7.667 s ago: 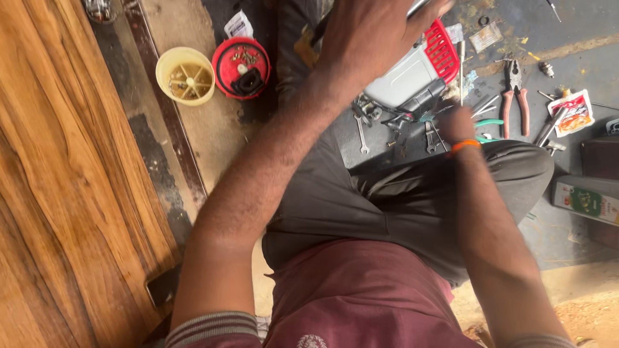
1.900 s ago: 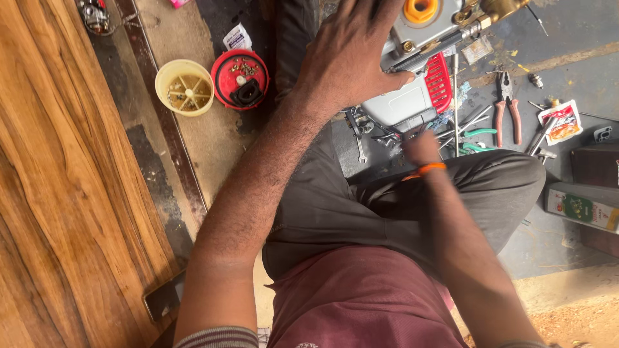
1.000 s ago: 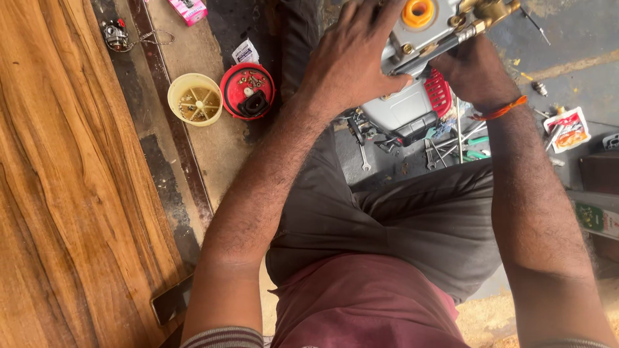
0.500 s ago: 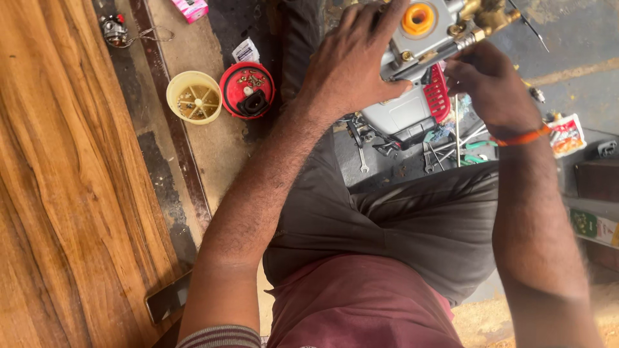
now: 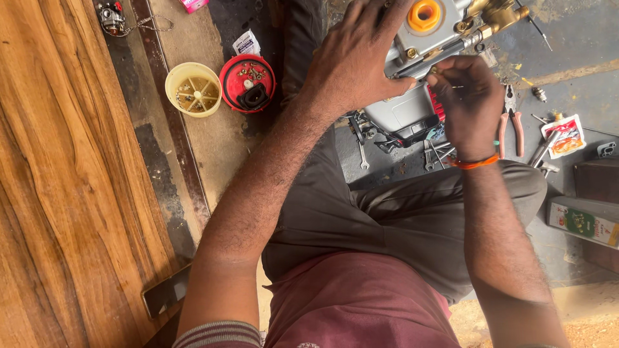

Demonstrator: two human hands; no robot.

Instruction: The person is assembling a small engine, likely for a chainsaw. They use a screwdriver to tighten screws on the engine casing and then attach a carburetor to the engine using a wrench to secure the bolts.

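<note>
I sit on the floor with a grey metal engine block [image 5: 412, 109] in front of my knees; it has an orange round port [image 5: 425, 13] and brass fittings [image 5: 493, 16] on top. My left hand [image 5: 354, 61] lies flat over the block's left side and holds it steady. My right hand [image 5: 467, 96], with an orange band on the wrist, is pinched on a small screw-like part held against the block's top edge. The part itself is too small to make out clearly.
A red round cover [image 5: 248, 82] holding small screws and a cream plastic fan wheel [image 5: 193, 89] lie on the floor to the left. Pliers [image 5: 511, 119], wrenches [image 5: 361, 138], a small packet [image 5: 565, 135] and a green box [image 5: 583, 221] lie around. A wooden panel [image 5: 58, 193] runs along the left.
My right hand rose from the tools on the floor to the top of the engine block, fingers pinched there. My left hand stayed on the block. The view tilted slightly.
</note>
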